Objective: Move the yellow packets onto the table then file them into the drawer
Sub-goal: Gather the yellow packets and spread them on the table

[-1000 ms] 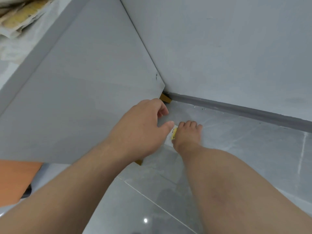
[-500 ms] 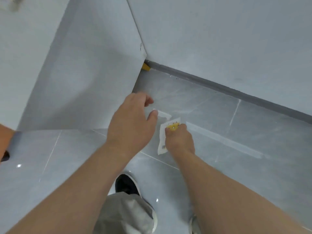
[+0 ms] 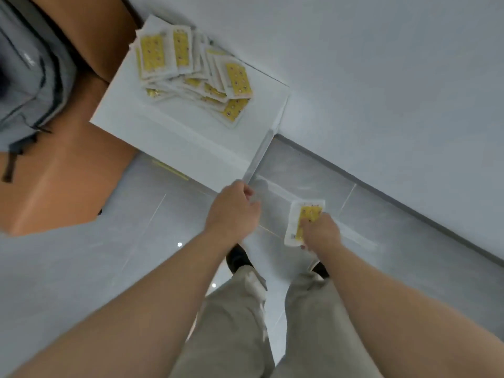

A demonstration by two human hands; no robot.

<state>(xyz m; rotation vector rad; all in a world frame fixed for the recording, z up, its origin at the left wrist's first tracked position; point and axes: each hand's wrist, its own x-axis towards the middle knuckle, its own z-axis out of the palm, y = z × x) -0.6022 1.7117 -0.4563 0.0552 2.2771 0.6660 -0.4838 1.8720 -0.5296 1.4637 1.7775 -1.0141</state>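
Right hand (image 3: 321, 233): grips yellow packet (image 3: 305, 216), long axis pointing away.
Table (image 3: 191, 145): ahead, leftward.
Left hand (image 3: 234, 211): loosely curled, probably empty.

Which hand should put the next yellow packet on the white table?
The right hand: it grips a yellow packet, ready to lift. The left hand, near the white table, holds nothing.
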